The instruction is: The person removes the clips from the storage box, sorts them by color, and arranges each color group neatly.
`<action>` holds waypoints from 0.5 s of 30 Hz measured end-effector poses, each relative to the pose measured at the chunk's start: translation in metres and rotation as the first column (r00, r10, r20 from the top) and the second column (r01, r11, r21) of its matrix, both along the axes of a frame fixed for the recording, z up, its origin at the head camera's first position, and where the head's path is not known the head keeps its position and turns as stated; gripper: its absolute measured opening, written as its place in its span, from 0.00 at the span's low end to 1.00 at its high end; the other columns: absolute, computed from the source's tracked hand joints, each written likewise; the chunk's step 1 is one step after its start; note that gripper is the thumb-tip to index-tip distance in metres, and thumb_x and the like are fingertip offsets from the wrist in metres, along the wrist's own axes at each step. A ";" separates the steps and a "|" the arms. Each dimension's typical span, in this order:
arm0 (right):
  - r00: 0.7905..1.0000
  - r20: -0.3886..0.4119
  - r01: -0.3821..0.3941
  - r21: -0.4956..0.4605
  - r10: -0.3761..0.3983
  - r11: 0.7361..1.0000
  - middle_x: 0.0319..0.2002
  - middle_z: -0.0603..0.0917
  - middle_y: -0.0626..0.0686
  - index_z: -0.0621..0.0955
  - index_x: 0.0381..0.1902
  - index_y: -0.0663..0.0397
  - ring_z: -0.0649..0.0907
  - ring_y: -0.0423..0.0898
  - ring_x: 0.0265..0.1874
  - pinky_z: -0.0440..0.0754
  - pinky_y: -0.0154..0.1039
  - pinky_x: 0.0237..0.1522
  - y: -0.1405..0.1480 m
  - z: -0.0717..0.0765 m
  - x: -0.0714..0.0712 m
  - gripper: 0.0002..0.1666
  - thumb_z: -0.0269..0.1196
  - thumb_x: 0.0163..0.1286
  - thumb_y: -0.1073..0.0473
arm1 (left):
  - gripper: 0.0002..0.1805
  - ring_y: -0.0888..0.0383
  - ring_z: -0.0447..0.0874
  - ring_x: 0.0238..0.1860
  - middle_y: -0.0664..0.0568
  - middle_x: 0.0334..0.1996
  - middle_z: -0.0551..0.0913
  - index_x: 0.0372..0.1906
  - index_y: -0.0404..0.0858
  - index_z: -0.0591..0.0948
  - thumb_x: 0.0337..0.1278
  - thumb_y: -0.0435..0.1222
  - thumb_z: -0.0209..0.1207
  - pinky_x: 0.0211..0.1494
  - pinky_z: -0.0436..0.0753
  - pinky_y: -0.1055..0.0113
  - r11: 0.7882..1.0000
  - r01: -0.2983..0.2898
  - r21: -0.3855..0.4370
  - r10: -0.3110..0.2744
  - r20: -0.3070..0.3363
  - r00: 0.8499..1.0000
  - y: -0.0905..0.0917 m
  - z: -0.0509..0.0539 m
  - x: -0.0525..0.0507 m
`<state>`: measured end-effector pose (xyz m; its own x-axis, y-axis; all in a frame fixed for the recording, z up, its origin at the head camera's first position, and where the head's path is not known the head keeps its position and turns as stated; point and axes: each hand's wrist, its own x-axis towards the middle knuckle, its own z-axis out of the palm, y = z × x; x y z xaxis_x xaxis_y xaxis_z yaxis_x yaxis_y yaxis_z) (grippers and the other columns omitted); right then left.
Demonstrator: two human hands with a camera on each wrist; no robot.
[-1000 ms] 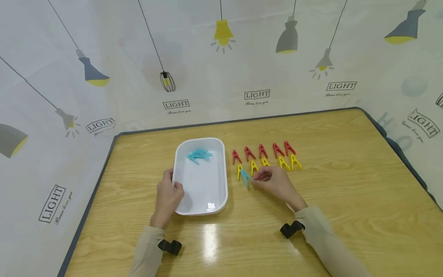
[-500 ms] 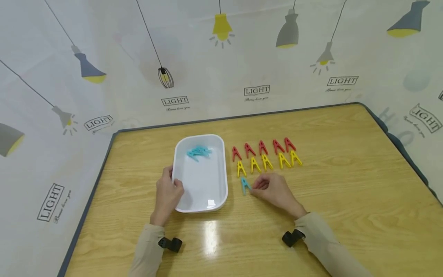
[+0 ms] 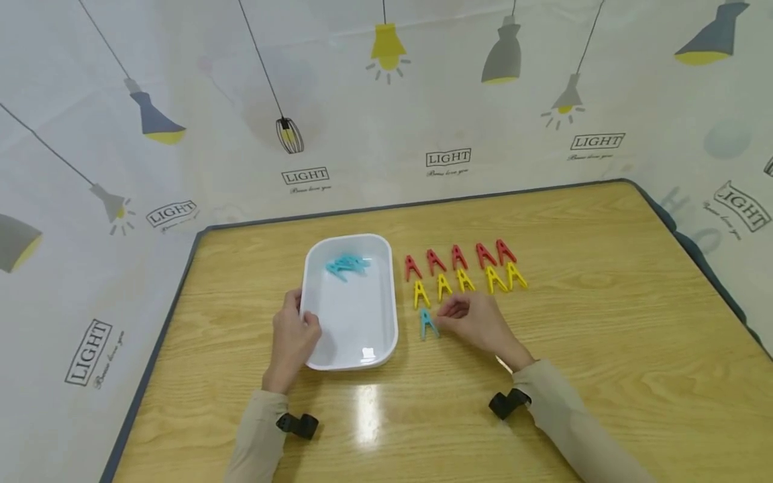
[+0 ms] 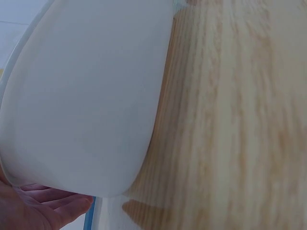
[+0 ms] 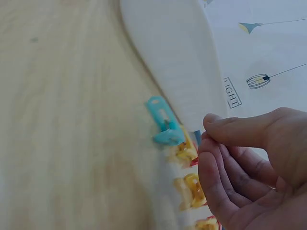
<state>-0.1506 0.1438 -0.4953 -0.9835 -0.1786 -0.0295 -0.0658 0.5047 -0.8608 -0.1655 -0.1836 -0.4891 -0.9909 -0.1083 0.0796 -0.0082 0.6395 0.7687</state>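
Note:
My left hand (image 3: 294, 345) grips the left rim of a white plastic basin (image 3: 353, 318), thumb inside and fingers outside. In the left wrist view the fingers (image 4: 67, 203) show beside the basin's outer wall. Several light-blue clothespins (image 3: 347, 265) lie heaped at the basin's far end. One light-blue clothespin (image 3: 427, 323) lies on the table just right of the basin. Close to its right side hovers my right hand (image 3: 480, 325), fingers loosely bent and holding nothing. The right wrist view shows a gap between the fingertips (image 5: 210, 120) and that clothespin (image 5: 165, 122).
Behind the lone blue clothespin lies a row of yellow clothespins (image 3: 465, 280), with a row of red clothespins (image 3: 459, 257) beyond it. The wooden table (image 3: 604, 302) meets a lamp-patterned backdrop (image 3: 531, 121) along its far edge.
My right hand brought the blue clothespin toward me from beside the yellow row, set it down and let go, then shifted slightly away. The left hand and basin stayed put.

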 end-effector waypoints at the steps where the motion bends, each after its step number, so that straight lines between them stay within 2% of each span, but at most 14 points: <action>1: 1.000 -0.012 -0.003 -0.011 0.003 1.000 0.30 0.88 0.52 0.86 0.32 0.56 0.85 0.41 0.29 0.85 0.31 0.34 -0.002 0.002 -0.003 0.05 0.73 0.61 0.62 | 0.26 0.33 0.80 0.60 0.24 0.57 0.79 0.63 0.21 0.70 0.58 0.24 0.49 0.61 0.83 0.42 1.000 -0.002 0.002 0.002 0.000 1.000 0.000 0.000 0.000; 9: 0.997 -0.072 0.008 -0.048 -0.012 0.999 0.33 0.89 0.55 0.86 0.34 0.58 0.87 0.44 0.31 0.86 0.31 0.36 -0.022 0.020 -0.024 0.07 0.73 0.61 0.62 | 0.27 0.34 0.79 0.62 0.25 0.59 0.78 0.64 0.22 0.69 0.58 0.25 0.49 0.63 0.82 0.44 1.000 0.001 0.007 -0.001 0.015 1.000 -0.002 0.000 0.001; 15: 0.992 -0.125 -0.029 -0.121 0.014 0.992 0.33 0.89 0.57 0.85 0.35 0.61 0.88 0.47 0.32 0.87 0.32 0.36 -0.040 0.030 -0.034 0.06 0.72 0.62 0.64 | 0.27 0.34 0.79 0.63 0.25 0.60 0.77 0.65 0.23 0.69 0.59 0.25 0.49 0.63 0.82 0.44 1.000 0.009 0.013 -0.009 0.020 1.000 -0.002 0.001 0.001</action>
<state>-0.1842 0.1039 -0.4656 -0.9741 -0.1943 0.1156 -0.1854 0.3937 -0.9003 -0.1645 -0.1852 -0.4880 -0.9933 -0.0999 0.0585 -0.0176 0.6298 0.7766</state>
